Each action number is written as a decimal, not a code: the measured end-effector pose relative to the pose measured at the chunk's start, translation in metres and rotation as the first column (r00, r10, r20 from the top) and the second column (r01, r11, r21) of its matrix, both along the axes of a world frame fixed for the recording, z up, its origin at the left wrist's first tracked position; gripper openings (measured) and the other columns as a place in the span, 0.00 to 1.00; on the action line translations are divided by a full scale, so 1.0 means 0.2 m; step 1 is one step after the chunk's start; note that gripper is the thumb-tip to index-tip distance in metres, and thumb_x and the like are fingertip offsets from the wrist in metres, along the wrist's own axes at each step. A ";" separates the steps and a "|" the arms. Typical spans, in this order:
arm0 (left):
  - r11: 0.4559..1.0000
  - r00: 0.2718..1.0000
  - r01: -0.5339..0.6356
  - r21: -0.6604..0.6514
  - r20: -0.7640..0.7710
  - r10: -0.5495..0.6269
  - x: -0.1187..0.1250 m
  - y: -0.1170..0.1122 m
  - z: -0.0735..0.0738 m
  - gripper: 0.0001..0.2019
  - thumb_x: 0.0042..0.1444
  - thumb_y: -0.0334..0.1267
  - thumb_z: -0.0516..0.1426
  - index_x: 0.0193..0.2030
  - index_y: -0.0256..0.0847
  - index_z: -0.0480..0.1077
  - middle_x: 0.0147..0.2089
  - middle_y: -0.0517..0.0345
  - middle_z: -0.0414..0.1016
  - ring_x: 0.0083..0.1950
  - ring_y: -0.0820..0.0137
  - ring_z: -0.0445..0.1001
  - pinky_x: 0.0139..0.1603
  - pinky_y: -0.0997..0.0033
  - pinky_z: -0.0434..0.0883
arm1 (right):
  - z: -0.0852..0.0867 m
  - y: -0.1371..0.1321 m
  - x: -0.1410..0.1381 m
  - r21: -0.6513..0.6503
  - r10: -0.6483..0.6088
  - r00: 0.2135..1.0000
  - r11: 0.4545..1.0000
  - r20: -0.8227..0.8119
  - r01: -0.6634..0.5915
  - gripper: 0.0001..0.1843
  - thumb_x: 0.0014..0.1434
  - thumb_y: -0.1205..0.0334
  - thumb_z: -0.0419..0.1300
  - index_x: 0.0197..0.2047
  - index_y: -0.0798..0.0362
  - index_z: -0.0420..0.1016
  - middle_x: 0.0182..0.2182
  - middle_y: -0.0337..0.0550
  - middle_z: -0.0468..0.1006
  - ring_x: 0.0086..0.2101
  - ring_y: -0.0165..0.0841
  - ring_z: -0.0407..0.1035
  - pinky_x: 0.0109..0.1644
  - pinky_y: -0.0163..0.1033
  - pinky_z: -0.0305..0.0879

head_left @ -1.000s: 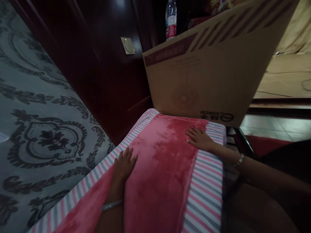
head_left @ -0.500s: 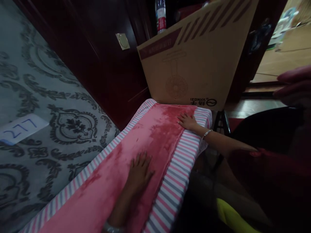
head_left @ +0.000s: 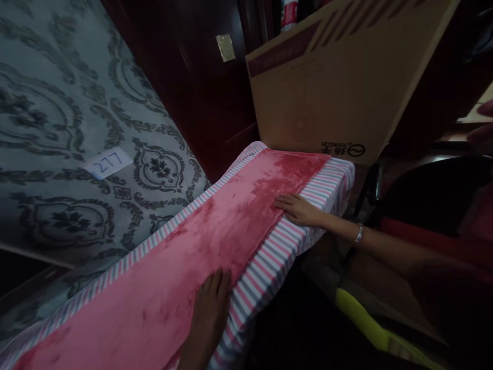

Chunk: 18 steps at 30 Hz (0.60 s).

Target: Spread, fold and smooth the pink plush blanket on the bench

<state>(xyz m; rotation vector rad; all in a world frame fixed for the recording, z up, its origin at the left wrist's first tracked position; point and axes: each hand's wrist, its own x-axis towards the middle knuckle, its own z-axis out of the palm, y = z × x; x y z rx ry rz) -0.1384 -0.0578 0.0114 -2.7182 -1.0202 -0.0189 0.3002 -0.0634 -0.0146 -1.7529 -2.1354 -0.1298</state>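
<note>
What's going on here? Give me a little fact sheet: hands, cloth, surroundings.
left hand: flat on the pink plush cloth, near its right edge
right hand: flat, farther along the same edge
under the cloth: striped cover
beyond: cardboard box
left side: patterned grey surface with a paper slip reading 277
wrist: bracelet

Cardboard box, patterned carpet (paper label), possibly bottle.

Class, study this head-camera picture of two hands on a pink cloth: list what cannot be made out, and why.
1. Left hand: wrist cut off by the bottom edge.
2. Bottle: top cut off by the upper edge, base hidden behind the cardboard box.
3. Area below the right hand and its forearm: too dark to identify.
4. Pink cloth: near end cut off at bottom left.
</note>
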 end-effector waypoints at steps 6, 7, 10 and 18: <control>0.981 0.985 -0.173 -0.086 -0.007 0.173 0.11 0.02 0.09 0.25 0.63 0.24 0.46 0.63 0.38 0.69 0.57 0.44 0.76 0.58 0.60 0.74 0.55 0.61 0.74 | 0.03 0.04 -0.10 0.000 -0.089 0.988 0.996 0.124 0.090 0.26 0.66 0.69 0.45 0.64 0.56 0.70 0.60 0.58 0.72 0.57 0.43 0.68 0.63 0.51 0.60; 0.978 0.981 -0.189 -0.085 0.018 0.191 0.11 0.02 0.09 0.25 0.63 0.24 0.45 0.64 0.39 0.68 0.58 0.44 0.75 0.58 0.61 0.74 0.56 0.61 0.74 | 0.03 0.04 -0.10 -0.007 -0.097 0.987 0.995 0.129 0.098 0.26 0.65 0.70 0.45 0.63 0.56 0.72 0.59 0.58 0.73 0.56 0.43 0.70 0.62 0.50 0.62; 0.985 0.985 -0.165 -0.059 0.043 0.167 0.10 -0.02 0.04 0.26 0.63 0.24 0.46 0.66 0.41 0.66 0.59 0.45 0.74 0.60 0.60 0.72 0.58 0.58 0.73 | 0.03 0.03 -0.09 -0.017 -0.110 0.988 0.994 0.111 0.112 0.26 0.64 0.71 0.44 0.58 0.58 0.76 0.57 0.58 0.75 0.56 0.43 0.70 0.60 0.47 0.65; 0.975 0.968 -0.210 -0.075 0.123 0.218 -0.08 -0.21 -0.01 0.27 0.65 0.34 0.52 0.71 0.42 0.60 0.74 0.44 0.57 0.75 0.54 0.55 0.72 0.45 0.58 | 0.06 0.02 -0.20 0.033 -0.130 0.989 0.991 0.074 0.128 0.26 0.62 0.65 0.47 0.59 0.57 0.76 0.57 0.57 0.75 0.60 0.50 0.65 0.65 0.58 0.60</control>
